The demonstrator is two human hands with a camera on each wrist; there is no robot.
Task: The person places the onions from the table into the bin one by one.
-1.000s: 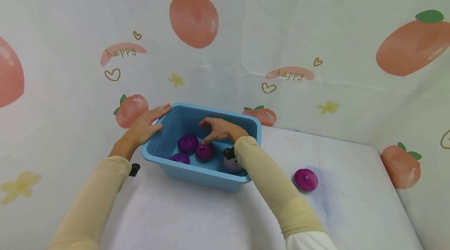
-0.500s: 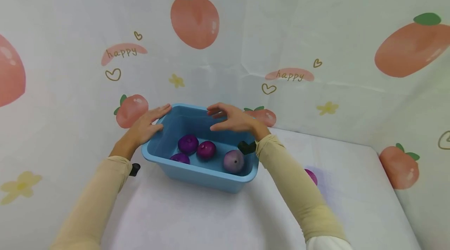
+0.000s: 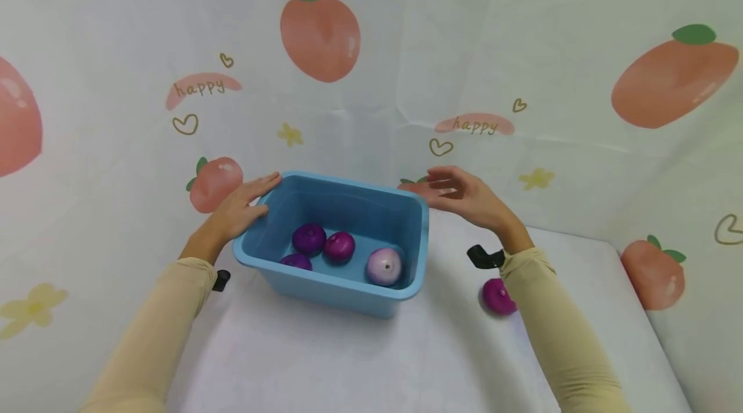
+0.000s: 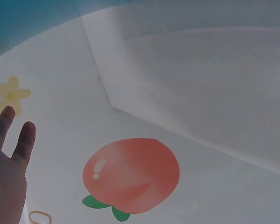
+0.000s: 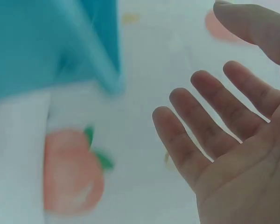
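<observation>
My left hand point(image 3: 238, 211) rests on the left rim of a light blue plastic bin point(image 3: 342, 300), fingers straight; in the left wrist view two fingers point(image 4: 24, 142) extend. Several red onions lie inside the bin: a dark purple onion point(image 3: 309, 239), a magenta onion point(image 3: 339, 247), a pale onion point(image 3: 384, 266) at the right, and another purple onion point(image 3: 297, 261) partly hidden by the front wall. My right hand point(image 3: 473, 200) hovers beyond the bin's right rim, holding nothing. Its fingers are spread and loosely bent in the right wrist view.
Outside the bin, one more magenta onion point(image 3: 497, 297) lies on the white table point(image 3: 325, 368), partly covered by my right forearm. A white cloth point(image 3: 371, 64) printed with fruit hangs behind the table. Each wrist carries a black camera mount point(image 3: 484, 257).
My right hand has risen out of the bin from above the magenta onion and moved right, past the rim. The left hand stays on the left rim.
</observation>
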